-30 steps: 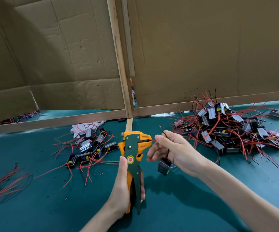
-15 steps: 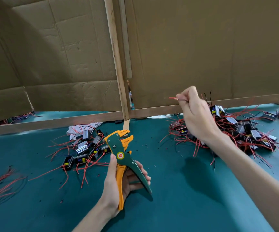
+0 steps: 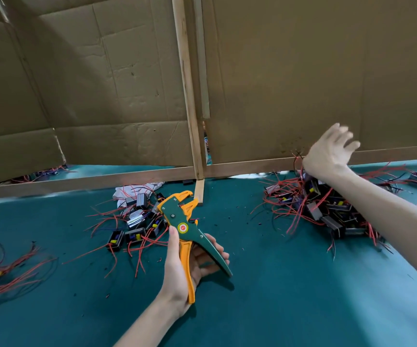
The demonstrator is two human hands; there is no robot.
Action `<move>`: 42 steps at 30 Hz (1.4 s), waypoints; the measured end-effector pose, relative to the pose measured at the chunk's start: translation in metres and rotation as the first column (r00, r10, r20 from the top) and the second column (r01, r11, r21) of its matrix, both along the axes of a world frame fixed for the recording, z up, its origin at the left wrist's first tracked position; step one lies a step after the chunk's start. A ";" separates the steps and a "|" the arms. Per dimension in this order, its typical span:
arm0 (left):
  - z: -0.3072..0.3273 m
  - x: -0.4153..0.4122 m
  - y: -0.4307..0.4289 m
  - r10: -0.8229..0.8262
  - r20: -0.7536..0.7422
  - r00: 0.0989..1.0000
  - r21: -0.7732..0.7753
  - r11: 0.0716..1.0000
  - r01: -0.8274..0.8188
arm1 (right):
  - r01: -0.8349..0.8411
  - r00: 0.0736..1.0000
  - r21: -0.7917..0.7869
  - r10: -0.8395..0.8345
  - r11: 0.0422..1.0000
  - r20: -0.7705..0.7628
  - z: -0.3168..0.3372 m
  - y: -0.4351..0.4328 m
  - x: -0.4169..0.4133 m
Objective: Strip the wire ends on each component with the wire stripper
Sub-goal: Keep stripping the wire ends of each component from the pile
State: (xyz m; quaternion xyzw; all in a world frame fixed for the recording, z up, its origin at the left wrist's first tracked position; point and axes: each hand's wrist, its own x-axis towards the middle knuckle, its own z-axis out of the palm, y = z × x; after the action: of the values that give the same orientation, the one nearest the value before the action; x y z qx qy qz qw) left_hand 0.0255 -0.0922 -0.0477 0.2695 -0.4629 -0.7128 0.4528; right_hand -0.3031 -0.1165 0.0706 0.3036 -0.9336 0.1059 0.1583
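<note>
Left hand [image 3: 181,269] grasps the wire stripper [image 3: 177,217] by its handles above the green table [image 3: 290,296]. Beyond it lies a small pile of red-wired components [image 3: 137,222]. To the right is a larger pile [image 3: 327,206], with the right hand [image 3: 330,154] above it, fingers spread and holding nothing. Cardboard wall [image 3: 302,71] behind.
</note>
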 end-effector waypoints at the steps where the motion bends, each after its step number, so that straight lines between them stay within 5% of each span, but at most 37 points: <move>1: 0.000 0.000 -0.003 0.030 0.006 1.000 -0.006 1.000 -0.030 | 0.026 0.996 0.046 -0.021 0.999 -0.092 0.006 -0.002 0.014; 4: 0.000 0.003 -0.012 0.133 -0.008 0.991 -0.015 0.991 -0.133 | -0.265 0.919 0.045 0.267 0.963 -0.291 0.017 -0.014 0.068; 6: 0.001 0.007 -0.020 0.210 -0.029 0.977 -0.041 0.977 -0.211 | -0.593 0.766 0.063 0.586 0.803 -0.266 0.009 -0.025 0.108; 8: 0.003 0.013 -0.029 0.326 -0.056 0.944 -0.053 0.943 -0.328 | -0.750 0.650 0.071 0.753 0.657 -0.105 -0.006 -0.039 0.144; 12: 0.005 0.029 -0.048 0.561 -0.100 0.822 0.057 0.828 -0.558 | -0.858 0.512 0.094 0.828 0.505 0.227 -0.042 -0.084 0.196; 15: 0.006 0.036 -0.053 0.653 -0.100 0.751 0.194 0.753 -0.629 | -0.875 0.459 0.035 0.803 0.484 0.381 -0.062 -0.124 0.224; 21: 0.005 0.037 -0.057 0.696 -0.139 0.705 0.269 0.711 -0.649 | -0.932 0.319 -0.017 0.844 0.361 0.431 -0.077 -0.171 0.280; 24: 0.004 0.037 -0.058 0.694 -0.098 0.713 0.254 0.710 -0.657 | -0.940 0.334 0.103 0.821 0.324 0.463 -0.087 -0.178 0.293; 36: 0.003 0.031 -0.056 0.703 -0.058 0.708 0.175 0.706 -0.687 | -0.956 0.210 -0.028 0.751 0.291 0.627 -0.073 -0.126 0.222; 39: 0.004 0.030 -0.053 0.712 -0.058 0.700 0.167 0.698 -0.697 | -0.925 0.347 0.068 0.755 0.375 0.557 -0.053 -0.121 0.218; 42: 0.003 0.031 -0.054 0.711 -0.061 0.700 0.189 0.697 -0.691 | -0.810 0.575 -0.088 0.814 0.580 0.081 -0.046 -0.130 0.246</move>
State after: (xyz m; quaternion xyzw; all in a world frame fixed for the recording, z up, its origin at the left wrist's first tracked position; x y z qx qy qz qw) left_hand 0.0561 -0.1460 -0.0447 0.4123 -0.2393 -0.5348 0.6977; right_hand -0.0571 -0.2464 0.0243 0.6874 -0.6960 0.2026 0.0456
